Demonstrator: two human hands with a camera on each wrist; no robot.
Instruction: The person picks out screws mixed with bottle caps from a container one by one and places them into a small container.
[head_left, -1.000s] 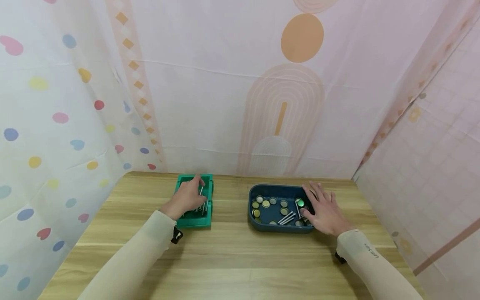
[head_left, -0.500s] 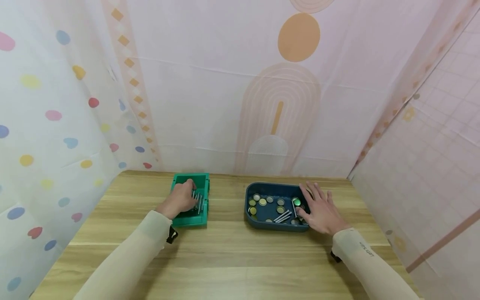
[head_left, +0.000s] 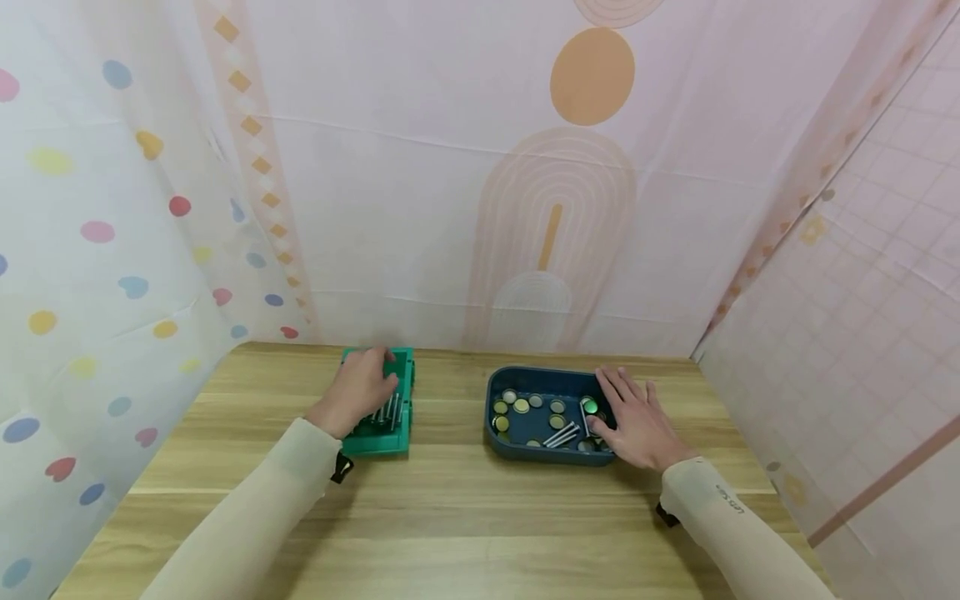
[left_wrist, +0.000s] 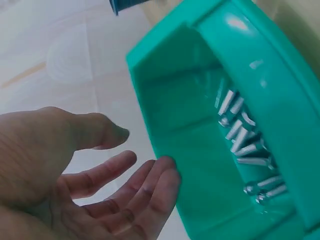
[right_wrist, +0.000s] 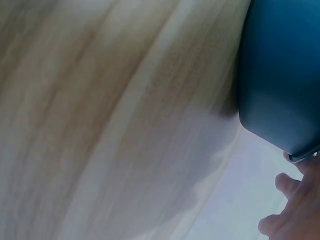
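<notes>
My left hand [head_left: 356,392] hovers over the left part of a green plastic bin [head_left: 405,429]. In the left wrist view its thumb and fingers are apart, loosely bent, with nothing between them. Several long metal screws [left_wrist: 240,130] lie along one side of the bin floor. My right hand [head_left: 641,425] rests on the right rim of a dark blue tray [head_left: 517,454], fingers spread and thumb over the inside. Inside the tray are several gold and silver round caps [head_left: 521,406], a green cap [head_left: 591,407] and several screws [head_left: 561,435]. The hand hides the tray's right end.
Both containers stand on a wood-grain table [head_left: 465,517], with bare tabletop between them. A patterned fabric sheet [head_left: 397,208] hangs right behind the table, and more fabric closes in the left and right sides.
My left hand has drawn back from among the screws, its fingers parting, and more screws show beneath it. The right hand stays on the tray rim. The head view has shifted slightly.
</notes>
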